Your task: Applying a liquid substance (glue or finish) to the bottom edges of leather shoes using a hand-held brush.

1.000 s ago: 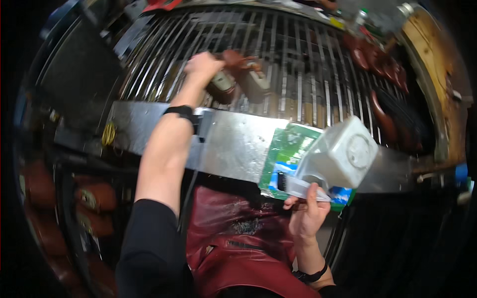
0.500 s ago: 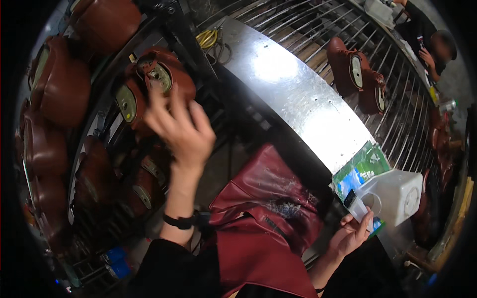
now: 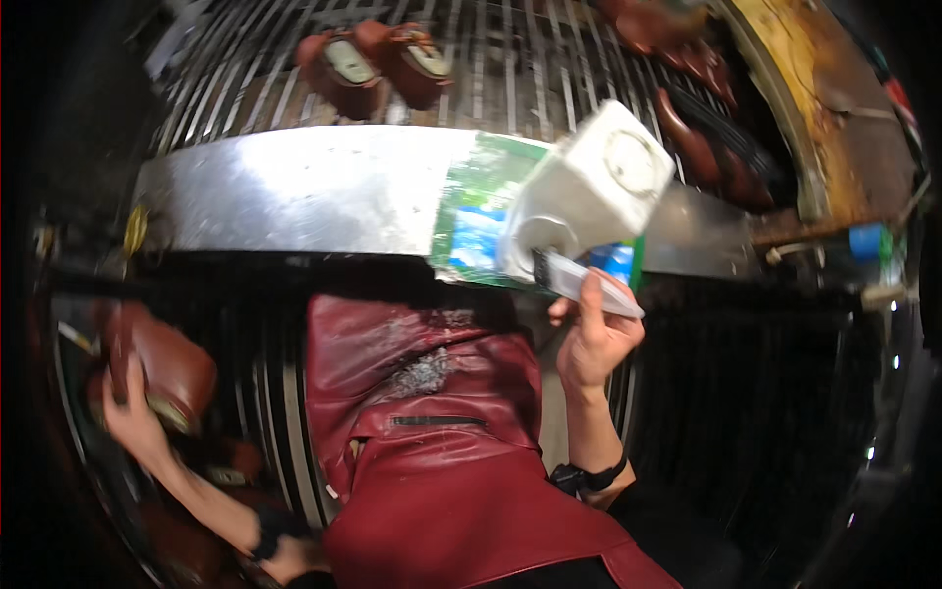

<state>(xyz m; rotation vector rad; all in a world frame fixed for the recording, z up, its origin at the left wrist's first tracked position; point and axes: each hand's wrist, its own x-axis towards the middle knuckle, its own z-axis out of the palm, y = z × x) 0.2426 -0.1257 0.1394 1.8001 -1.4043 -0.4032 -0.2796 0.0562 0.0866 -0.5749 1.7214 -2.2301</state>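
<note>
On the left, my left hand point(image 3: 135, 417) has its fingers against a brown leather shoe point(image 3: 175, 358), which stands low beside the black frame; blur hides part of the grip. My right hand point(image 3: 594, 339) pinches a flat brush point(image 3: 591, 285) with a pale handle and black bristles. Those bristles are at the round opening of a white plastic container point(image 3: 599, 187) that lies on its side. Beneath the container is a green and blue sheet point(image 3: 478, 234) on the metal ledge point(image 3: 324, 196). The inside of the container is hard to make out.
Behind the ledge, a pair of brown shoes point(image 3: 378, 67) rests on a slatted metal conveyor point(image 3: 510, 69). More brown shoes point(image 3: 711, 147) lie at the far right near a wooden edge point(image 3: 785, 88). A dark red apron point(image 3: 432, 471) covers my lap. Something yellow point(image 3: 135, 231) hangs at the ledge's left end.
My view has turned to the right. My left hand, spread in the air before, is now down at a brown shoe. The brush in my right hand has come to the container's opening.
</note>
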